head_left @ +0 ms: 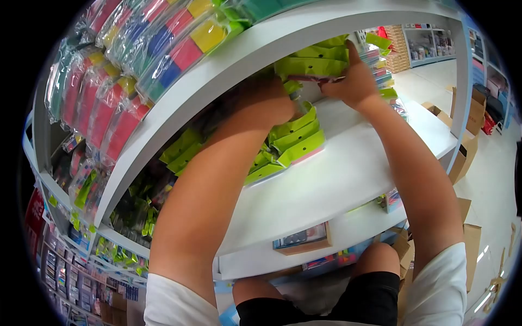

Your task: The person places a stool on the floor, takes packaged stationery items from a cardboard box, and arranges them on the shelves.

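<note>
Both arms reach into a white shelf (326, 179). My right hand (356, 81) is closed around the right end of a stack of green-topped packets (312, 62), its thumb beneath and its fingers behind. My left hand (277, 100) is at the left of that stack, its fingers hidden behind the wrist and the packets. Below it, more green-topped packets (296, 136) stand in rows on the shelf. Further packets (182, 149) lie in shadow left of my left forearm.
Clear bags of coloured sheets (179, 49) fill the upper shelf at left. Another packet stack (383, 70) stands at the shelf's far right. A boxed item (303, 239) lies on the lower shelf. Cardboard boxes (472, 108) stand on the floor at right.
</note>
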{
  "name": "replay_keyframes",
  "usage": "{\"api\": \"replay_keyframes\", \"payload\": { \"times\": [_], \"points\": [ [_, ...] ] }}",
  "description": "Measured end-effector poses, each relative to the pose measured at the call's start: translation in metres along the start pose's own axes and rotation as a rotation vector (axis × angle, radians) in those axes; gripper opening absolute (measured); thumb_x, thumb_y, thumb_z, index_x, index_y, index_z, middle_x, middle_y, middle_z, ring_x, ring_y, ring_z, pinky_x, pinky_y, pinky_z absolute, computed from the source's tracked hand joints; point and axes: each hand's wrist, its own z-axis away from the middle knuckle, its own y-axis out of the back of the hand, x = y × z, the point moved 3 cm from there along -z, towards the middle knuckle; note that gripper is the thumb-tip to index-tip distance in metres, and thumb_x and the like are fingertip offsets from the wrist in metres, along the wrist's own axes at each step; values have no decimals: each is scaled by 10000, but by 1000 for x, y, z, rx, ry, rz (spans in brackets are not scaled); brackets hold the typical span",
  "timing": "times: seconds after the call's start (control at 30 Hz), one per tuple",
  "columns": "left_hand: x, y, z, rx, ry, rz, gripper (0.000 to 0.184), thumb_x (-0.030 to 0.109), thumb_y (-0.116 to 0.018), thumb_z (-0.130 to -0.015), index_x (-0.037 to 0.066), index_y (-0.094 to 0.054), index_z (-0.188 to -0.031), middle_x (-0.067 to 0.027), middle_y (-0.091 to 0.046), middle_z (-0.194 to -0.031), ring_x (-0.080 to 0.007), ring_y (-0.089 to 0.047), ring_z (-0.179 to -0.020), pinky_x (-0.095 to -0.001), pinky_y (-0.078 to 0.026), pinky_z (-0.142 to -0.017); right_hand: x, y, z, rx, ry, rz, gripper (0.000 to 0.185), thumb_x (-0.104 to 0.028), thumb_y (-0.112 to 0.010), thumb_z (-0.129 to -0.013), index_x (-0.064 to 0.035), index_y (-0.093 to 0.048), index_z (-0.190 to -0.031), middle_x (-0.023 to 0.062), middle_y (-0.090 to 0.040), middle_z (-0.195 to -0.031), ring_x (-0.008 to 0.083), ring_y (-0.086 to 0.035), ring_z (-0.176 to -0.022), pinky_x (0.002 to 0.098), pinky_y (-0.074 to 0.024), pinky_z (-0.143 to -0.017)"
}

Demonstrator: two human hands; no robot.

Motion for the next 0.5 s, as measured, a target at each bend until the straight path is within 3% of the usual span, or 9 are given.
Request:
{"api": "replay_keyframes", "payload": {
  "times": [0.07,0.13,0.27,0.33,0.47,0.5],
  "points": [
    [-4,-4,-3,-7,14,63,744,405,-683,-827,3,-489,-1422,-226,-530,-1440,-356,-508,-1348,-432,-414,-1130,8,-6,-1,27,25,-123,1099,-243,-858,-620,-23,-269,-1521,194,-724,-1013,340,-713,-957,379,-564,-842],
    [-13,-14,-10,124,54,-122,777,430,-697,-806,37,-483,-1440,-242,-528,-1434,-357,-505,-1352,-432,-411,-1134,20,-10,-5,55,39,-260,1044,-253,-870,-633,-13,-306,-1478,171,-712,-1120,292,-705,-1040,351,-548,-889],
    [-14,-12,-22,101,29,-99,792,434,-708,-784,69,-484,-1450,-266,-538,-1409,-362,-500,-1355,-447,-409,-1135,33,-13,-8,51,17,-412,1029,-200,-883,-648,-9,-298,-1473,132,-690,-1188,227,-684,-1078,324,-543,-910],
    [-9,12,-15,-172,85,-110,804,420,-707,-777,97,-466,-1472,-257,-499,-1453,-379,-487,-1363,-469,-395,-1142,25,-5,-2,17,1,-383,1019,-177,-887,-657,-6,-297,-1470,137,-673,-1221,229,-676,-1096,323,-542,-926],
    [-30,18,-24,-199,-19,-115,868,452,-706,-766,137,-414,-1520,-181,-389,-1570,-379,-450,-1399,-460,-390,-1154,8,12,7,-68,78,-295,1029,-137,-901,-682,-17,-275,-1489,152,-590,-1353,255,-640,-1179,339,-532,-990],
    [-32,21,-27,-193,-40,-181,888,474,-702,-763,160,-396,-1535,-158,-362,-1593,-364,-440,-1413,-437,-400,-1155,13,7,9,-112,57,-475,1113,-151,-889,-703,-48,-189,-1562,160,-568,-1382,255,-596,-1259,344,-524,-1014]
  ]
}}
